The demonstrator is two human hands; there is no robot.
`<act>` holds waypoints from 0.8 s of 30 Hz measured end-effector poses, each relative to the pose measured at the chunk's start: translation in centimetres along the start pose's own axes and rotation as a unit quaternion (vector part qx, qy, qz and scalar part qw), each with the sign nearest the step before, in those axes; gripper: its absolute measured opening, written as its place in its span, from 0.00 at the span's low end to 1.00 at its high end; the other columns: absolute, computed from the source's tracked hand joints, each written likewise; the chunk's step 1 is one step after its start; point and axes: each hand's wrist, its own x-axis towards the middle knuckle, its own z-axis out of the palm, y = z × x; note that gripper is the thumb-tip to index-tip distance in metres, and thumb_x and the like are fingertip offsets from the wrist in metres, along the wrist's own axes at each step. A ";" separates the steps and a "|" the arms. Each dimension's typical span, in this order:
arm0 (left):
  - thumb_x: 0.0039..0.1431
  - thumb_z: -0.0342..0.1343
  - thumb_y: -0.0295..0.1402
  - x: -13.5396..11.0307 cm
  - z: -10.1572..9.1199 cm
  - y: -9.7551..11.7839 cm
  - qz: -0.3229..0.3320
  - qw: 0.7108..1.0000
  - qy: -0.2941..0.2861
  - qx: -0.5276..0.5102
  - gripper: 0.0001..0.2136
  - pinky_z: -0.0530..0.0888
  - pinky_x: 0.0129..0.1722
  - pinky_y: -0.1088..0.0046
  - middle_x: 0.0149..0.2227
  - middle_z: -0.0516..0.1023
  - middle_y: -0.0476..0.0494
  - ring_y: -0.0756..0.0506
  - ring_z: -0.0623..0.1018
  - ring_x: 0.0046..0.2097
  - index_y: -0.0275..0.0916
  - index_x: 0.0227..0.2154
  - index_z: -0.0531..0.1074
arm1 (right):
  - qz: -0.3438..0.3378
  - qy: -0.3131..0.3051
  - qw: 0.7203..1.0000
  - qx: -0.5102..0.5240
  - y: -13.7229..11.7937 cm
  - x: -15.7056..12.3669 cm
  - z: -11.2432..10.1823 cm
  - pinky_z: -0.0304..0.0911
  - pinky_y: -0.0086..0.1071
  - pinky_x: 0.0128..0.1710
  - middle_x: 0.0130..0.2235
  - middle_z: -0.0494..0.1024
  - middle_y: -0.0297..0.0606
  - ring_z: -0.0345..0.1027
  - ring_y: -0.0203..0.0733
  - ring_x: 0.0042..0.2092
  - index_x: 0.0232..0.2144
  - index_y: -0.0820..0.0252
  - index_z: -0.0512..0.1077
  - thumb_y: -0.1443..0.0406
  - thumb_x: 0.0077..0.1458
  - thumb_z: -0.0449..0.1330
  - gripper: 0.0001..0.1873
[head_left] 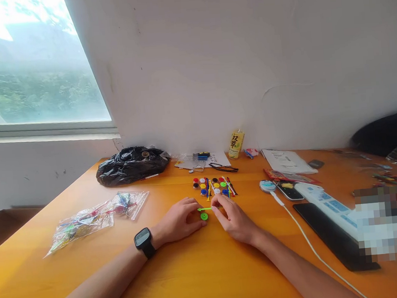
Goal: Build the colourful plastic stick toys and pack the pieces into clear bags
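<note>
A thin bright green plastic stick (205,208) with an arrow-like tip lies level, its tip pointing left. My right hand (235,217) pinches its right end between thumb and fingers. Just below the stick, a small round green disc (204,216) rests on the table. My left hand (180,221) is beside the disc, thumb and index finger apart around its left side. The stick's tip comes close to my left index finger; I cannot tell whether they touch. Behind my hands sit several coloured discs (216,185) with coloured sticks (208,190) among them.
Clear bags of coloured parts (86,221) lie left on the wooden table (196,279). Behind are a black plastic bag (130,166), a yellow bottle (236,144) and glasses (223,167). To the right are a white cable (307,241), a phone (290,191) and a black pad (331,234).
</note>
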 end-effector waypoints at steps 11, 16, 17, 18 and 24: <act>0.67 0.59 0.35 0.1 0.1 0.0 -0.010 1.000 0.001 -0.013 0.05 0.70 0.37 0.72 0.34 0.75 0.48 0.47 0.73 0.36 0.40 0.38 0.75 | 0.006 -0.027 0.994 0.103 0.3 -0.3 1.4 0.67 0.36 0.46 0.41 0.77 0.37 0.72 0.43 0.43 0.43 0.54 0.72 0.65 0.68 0.54 0.07; 0.66 0.60 0.36 0.0 0.1 0.0 -0.009 1.000 -0.007 -0.014 0.05 0.71 0.38 0.72 0.35 0.76 0.47 0.47 0.74 0.37 0.40 0.39 0.76 | -0.009 -0.007 0.997 0.076 0.7 -0.2 1.3 0.66 0.35 0.45 0.40 0.76 0.38 0.71 0.43 0.43 0.38 0.55 0.74 0.66 0.67 0.56 0.07; 0.66 0.60 0.36 0.0 0.1 0.0 -0.010 1.000 -0.009 -0.013 0.05 0.71 0.38 0.72 0.35 0.76 0.47 0.47 0.74 0.37 0.40 0.39 0.76 | -0.011 -0.009 0.997 0.074 0.7 -0.2 1.3 0.66 0.35 0.44 0.40 0.76 0.37 0.71 0.42 0.42 0.37 0.56 0.74 0.67 0.67 0.56 0.07; 0.66 0.60 0.36 0.0 0.1 0.0 -0.010 1.000 -0.010 -0.013 0.05 0.71 0.39 0.72 0.36 0.77 0.46 0.46 0.75 0.38 0.40 0.40 0.76 | -0.013 -0.012 0.997 0.073 0.7 -0.2 1.3 0.66 0.34 0.44 0.39 0.75 0.37 0.70 0.42 0.42 0.37 0.56 0.73 0.67 0.67 0.56 0.07; 0.67 0.59 0.36 0.0 0.1 0.0 -0.008 1.000 -0.008 -0.006 0.06 0.71 0.39 0.72 0.36 0.77 0.46 0.46 0.75 0.38 0.40 0.39 0.76 | -0.025 0.001 0.996 0.090 0.6 -0.1 1.3 0.66 0.34 0.45 0.39 0.76 0.37 0.71 0.42 0.42 0.37 0.56 0.75 0.68 0.66 0.58 0.06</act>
